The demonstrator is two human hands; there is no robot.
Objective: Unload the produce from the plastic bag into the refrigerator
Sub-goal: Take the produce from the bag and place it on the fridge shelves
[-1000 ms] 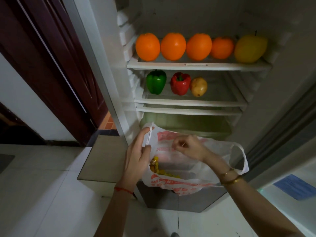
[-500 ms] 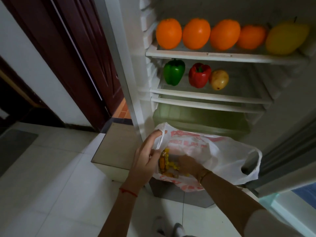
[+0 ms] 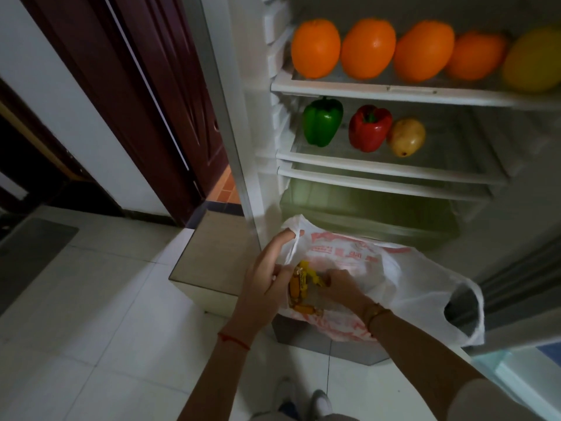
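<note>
The refrigerator [image 3: 394, 183] stands open with its top shelf packed with four oranges [image 3: 368, 48] plus a yellow fruit at the far right, and the shelf below holds a green bell pepper [image 3: 322, 121], a red bell pepper [image 3: 368, 127] and what looks like a mango [image 3: 406, 136], so honestly most of the haul looks put away already. The white plastic bag [image 3: 394, 281] hangs in front of the bottom drawer, held up mostly by the left hand [image 3: 267, 276], which has one handle loop hooked over a finger while the rest of the fingers curl around the bag's mouth. The right hand [image 3: 343, 284] is plunged inside, fingers closed around the yellow-orange produce [image 3: 300, 287], can't tell exactly what it is, maybe corn or something wrapped. Biggest risk imo: the other handle is flopping loose on the right, so the bag is sagging lopsided and stuff could roll out that side. The thin film could also snag the produce as it gets pulled out, or tear at that one loaded loop.
</note>
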